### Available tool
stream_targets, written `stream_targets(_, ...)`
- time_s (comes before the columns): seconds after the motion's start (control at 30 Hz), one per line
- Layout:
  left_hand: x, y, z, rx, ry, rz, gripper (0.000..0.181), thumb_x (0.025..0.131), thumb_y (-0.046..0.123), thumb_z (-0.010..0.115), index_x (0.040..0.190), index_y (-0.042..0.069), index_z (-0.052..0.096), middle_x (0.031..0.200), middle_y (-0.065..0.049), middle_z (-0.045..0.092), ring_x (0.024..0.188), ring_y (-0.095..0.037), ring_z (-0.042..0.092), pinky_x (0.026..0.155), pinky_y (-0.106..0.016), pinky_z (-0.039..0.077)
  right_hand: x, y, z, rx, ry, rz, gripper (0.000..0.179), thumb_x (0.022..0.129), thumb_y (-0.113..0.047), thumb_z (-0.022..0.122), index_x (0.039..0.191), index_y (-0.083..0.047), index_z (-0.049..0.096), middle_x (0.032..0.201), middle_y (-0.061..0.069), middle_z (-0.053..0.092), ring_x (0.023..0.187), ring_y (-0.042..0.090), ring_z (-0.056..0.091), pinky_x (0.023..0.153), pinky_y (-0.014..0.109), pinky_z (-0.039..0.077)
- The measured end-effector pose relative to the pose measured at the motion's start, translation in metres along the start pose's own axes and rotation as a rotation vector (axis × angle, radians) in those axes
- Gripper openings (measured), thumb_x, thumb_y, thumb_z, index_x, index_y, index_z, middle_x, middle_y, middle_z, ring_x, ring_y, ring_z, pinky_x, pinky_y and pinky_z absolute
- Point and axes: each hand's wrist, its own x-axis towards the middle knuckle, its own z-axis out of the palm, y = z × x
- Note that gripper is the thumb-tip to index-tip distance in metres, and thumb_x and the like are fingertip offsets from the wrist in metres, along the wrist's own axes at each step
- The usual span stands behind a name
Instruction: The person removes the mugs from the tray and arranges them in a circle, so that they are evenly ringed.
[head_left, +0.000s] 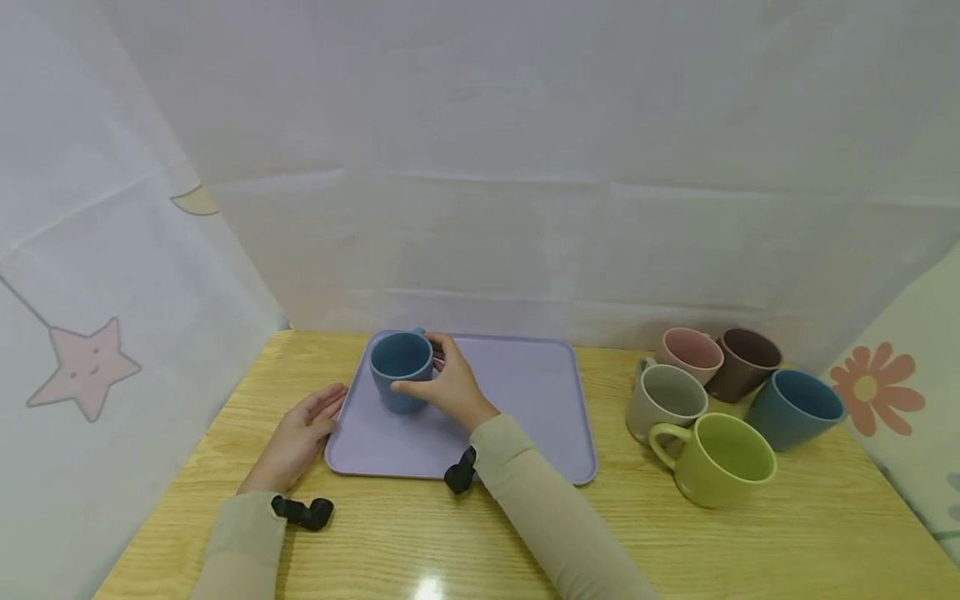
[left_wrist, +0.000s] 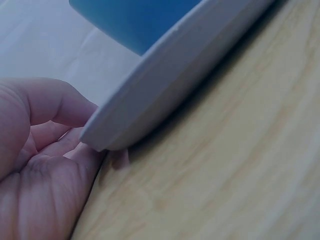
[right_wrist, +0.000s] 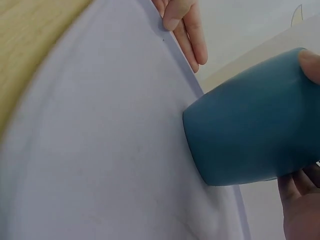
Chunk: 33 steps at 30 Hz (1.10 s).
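Note:
My right hand (head_left: 453, 383) grips a blue mug (head_left: 401, 387), thumb on the near side and the other fingers round the far right side. The mug stands upright on the left part of a lilac tray (head_left: 525, 400); its base appears to meet the tray in the right wrist view. Along the tray's left edge, my left hand (head_left: 300, 437) holds the rim. In the left wrist view its thumb (left_wrist: 60, 102) lies against the rim, and a fingertip (left_wrist: 120, 159) shows under the tray's edge.
Right of the tray several mugs stand close together: grey (head_left: 663, 404), pink (head_left: 692, 354), brown (head_left: 744, 365), a second blue mug (head_left: 795, 410) and a wide green one (head_left: 720, 462). The wooden table (head_left: 375, 542) meets white cloth (head_left: 480, 208) behind.

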Motion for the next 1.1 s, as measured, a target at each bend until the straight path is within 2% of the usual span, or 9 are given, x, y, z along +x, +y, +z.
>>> stream_targets(0.2, 0.001, 0.000, 0.000, -0.005, -0.006, 0.002, 0.063, 0.102, -0.007, 0.042, 0.158, -0.009, 0.013, 0.166, -0.025, 0.014, 0.153, -0.038, 0.014, 0.104, -0.011, 0.038, 0.001, -0.003, -0.001, -0.021, -0.004, 0.039, 0.097, 0.075, -0.032, 0.092, 0.155, -0.017, 0.039, 0.150, 0.001, 0.045, 0.136, 0.025, 0.048, 0.111, 0.039, 0.043)
stream_targets(0.33, 0.001, 0.000, 0.001, -0.012, -0.008, 0.002, 0.064, 0.101, -0.008, 0.042, 0.158, -0.009, 0.013, 0.165, -0.026, 0.013, 0.152, -0.039, 0.014, 0.105, -0.012, 0.038, 0.000, -0.003, -0.003, -0.042, 0.012, 0.040, 0.097, 0.073, -0.036, 0.093, 0.154, -0.018, 0.042, 0.148, 0.001, 0.047, 0.133, 0.023, 0.051, 0.109, 0.038, 0.045)
stream_targets(0.6, 0.002, 0.000, 0.003, -0.020, 0.000, 0.001, 0.064, 0.100, -0.012, 0.040, 0.158, -0.009, 0.014, 0.165, -0.026, 0.014, 0.153, -0.038, 0.015, 0.106, -0.013, 0.038, -0.010, 0.001, -0.008, -0.056, 0.069, 0.004, 0.092, 0.070, -0.037, 0.094, 0.148, -0.021, 0.050, 0.142, -0.001, 0.052, 0.128, 0.020, 0.055, 0.105, 0.031, 0.048)
stream_targets(0.77, 0.001, -0.001, 0.002, -0.017, 0.001, -0.001, 0.065, 0.100, -0.010, 0.043, 0.158, -0.009, 0.014, 0.165, -0.025, 0.014, 0.152, -0.039, 0.015, 0.105, -0.011, 0.037, -0.020, 0.002, -0.013, -0.043, 0.118, 0.005, 0.092, 0.068, -0.038, 0.095, 0.147, -0.019, 0.051, 0.139, -0.003, 0.054, 0.126, 0.019, 0.056, 0.103, 0.030, 0.049)
stream_targets(0.93, 0.001, 0.000, 0.001, -0.013, -0.003, 0.004, 0.065, 0.099, -0.012, 0.040, 0.158, -0.009, 0.013, 0.165, -0.025, 0.013, 0.152, -0.039, 0.014, 0.105, -0.011, 0.037, -0.029, 0.004, -0.019, -0.072, 0.157, -0.022, 0.091, 0.067, -0.037, 0.096, 0.145, -0.015, 0.053, 0.135, -0.001, 0.056, 0.124, 0.016, 0.056, 0.104, 0.027, 0.049)
stream_targets(1.1, 0.000, 0.001, 0.000, -0.008, -0.004, 0.009, 0.065, 0.099, -0.012, 0.038, 0.158, -0.009, 0.012, 0.165, -0.026, 0.013, 0.152, -0.039, 0.014, 0.104, -0.011, 0.038, -0.040, 0.004, -0.027, -0.118, 0.161, -0.055, 0.092, 0.066, -0.038, 0.096, 0.144, -0.014, 0.054, 0.134, 0.000, 0.056, 0.124, 0.017, 0.056, 0.104, 0.027, 0.049)
